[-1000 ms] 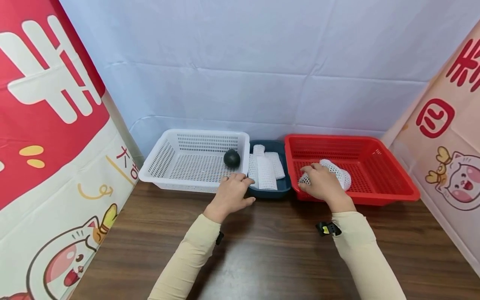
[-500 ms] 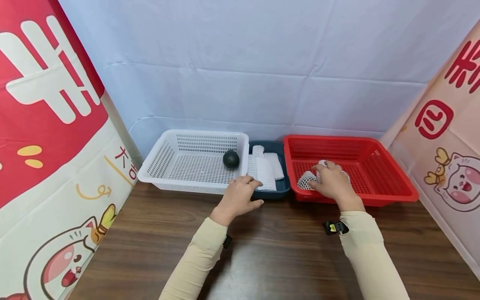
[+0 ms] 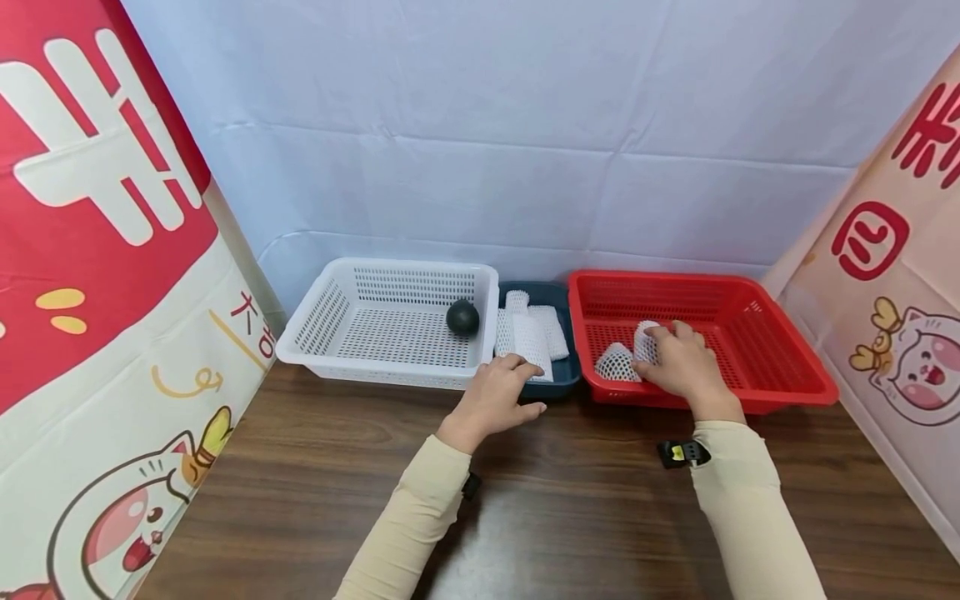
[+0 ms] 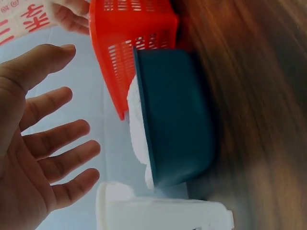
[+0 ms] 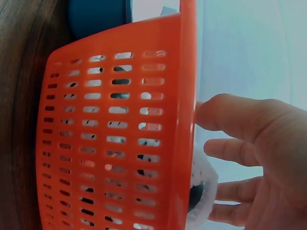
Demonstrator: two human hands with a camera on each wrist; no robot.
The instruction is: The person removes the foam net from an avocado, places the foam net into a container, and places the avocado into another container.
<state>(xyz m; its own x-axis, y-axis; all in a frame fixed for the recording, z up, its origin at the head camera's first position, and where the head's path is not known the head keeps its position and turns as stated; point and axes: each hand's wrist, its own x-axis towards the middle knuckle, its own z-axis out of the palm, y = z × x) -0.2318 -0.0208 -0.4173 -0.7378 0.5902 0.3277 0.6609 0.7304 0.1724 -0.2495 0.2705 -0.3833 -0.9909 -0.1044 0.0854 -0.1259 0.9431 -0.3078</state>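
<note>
My left hand [image 3: 497,396] hovers at the front edge of the dark blue basin [image 3: 566,383], fingers spread and nothing in them. White foam net sleeves [image 3: 532,346] lie in that basin. In the right wrist view, my right hand [image 5: 273,158] has its fingers loosely extended over the rim of the red basket [image 3: 750,398]. Close to its fingertips is a foam-netted item [image 3: 646,342]; another netted item [image 3: 617,363], dark through the mesh, lies left of it. A dark item in white netting [image 5: 196,196] shows beyond the basket wall in the right wrist view.
Left of the basin stands a white slotted basket [image 3: 390,373] holding one dark round fruit [image 3: 462,317]. All three containers stand side by side on a brown wooden table [image 3: 562,517]. A pale cloth [image 3: 480,167] hangs behind, with printed banners on both sides.
My right hand has shifted right and slightly towards me, uncovering the netted items in the red basket. My left hand has moved right, from the white basket's corner to the basin's front.
</note>
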